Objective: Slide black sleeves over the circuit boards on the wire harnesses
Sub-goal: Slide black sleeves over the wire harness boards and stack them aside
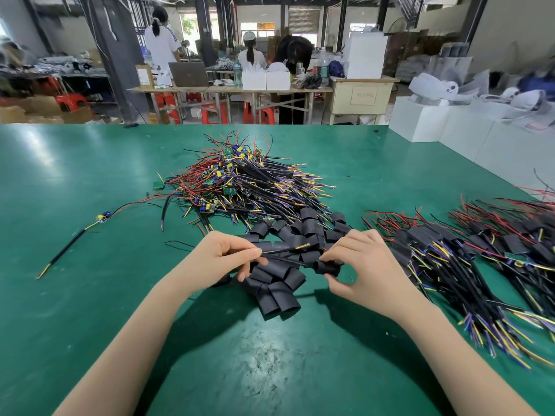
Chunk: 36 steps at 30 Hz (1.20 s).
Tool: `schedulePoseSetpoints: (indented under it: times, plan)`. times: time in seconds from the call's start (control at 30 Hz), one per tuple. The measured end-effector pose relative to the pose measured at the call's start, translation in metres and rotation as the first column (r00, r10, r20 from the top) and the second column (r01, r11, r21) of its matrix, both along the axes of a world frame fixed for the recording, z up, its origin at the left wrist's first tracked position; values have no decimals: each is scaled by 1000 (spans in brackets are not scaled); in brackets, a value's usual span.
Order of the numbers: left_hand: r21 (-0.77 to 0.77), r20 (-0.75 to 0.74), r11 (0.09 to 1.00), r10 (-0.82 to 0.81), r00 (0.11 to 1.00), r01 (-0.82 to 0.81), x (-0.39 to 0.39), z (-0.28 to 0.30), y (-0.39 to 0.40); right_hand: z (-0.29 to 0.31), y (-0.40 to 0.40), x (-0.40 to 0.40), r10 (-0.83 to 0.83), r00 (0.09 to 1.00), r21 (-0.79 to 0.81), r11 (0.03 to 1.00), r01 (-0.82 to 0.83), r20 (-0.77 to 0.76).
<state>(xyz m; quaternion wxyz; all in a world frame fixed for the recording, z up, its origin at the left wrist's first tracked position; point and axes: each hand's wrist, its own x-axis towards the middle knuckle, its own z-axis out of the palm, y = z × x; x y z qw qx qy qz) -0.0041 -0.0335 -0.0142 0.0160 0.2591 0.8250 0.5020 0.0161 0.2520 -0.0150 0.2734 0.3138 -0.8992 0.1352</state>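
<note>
Above the loose pile of black sleeves [277,283] on the green table [75,181], the left hand [223,255] pinches a black-sheathed wire harness [285,254] between thumb and fingertips. The right hand [357,261] grips one black sleeve [327,268] threaded onto that harness. Beyond the sleeve pile lies a heap of unsleeved harnesses [246,181] with bare circuit boards. Right of the sleeve pile lie rows of sleeved harnesses [468,259]. Far left of it lies a single harness [87,232].

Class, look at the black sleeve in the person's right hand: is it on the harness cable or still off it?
On: the black sleeve, pinched by the right hand, is threaded around the cable held by the left hand.
</note>
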Motion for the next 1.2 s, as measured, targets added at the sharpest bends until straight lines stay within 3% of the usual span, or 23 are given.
schedulePoseSetpoints:
  times: [0.2,0.4,0.5,0.63,0.93,1.2]
  plan:
    - [22,123,1000,-21,992,18,11,-4,20,-2,-11,5,53,998,-51,997,-50,43]
    - [-33,70,998,-44,997,46,19,-10,43,-6,-24,8,77,997,-38,996,-76,23]
    - [-140,-22,990,-21,1000,17,14,-4,29,-5,-19,7,51,999,-48,998,-50,19]
    - [-255,44,966,-25,999,35,9,-2,14,-3,-17,7,41,999,-41,998,-39,34]
    - [-68,-10,998,-1,1000,0,14,-9,32,-5,-28,15,107,987,-107,990,-94,123]
    - [79,61,997,-31,998,26,18,-12,40,-4,-23,14,180,973,-199,968,-150,144]
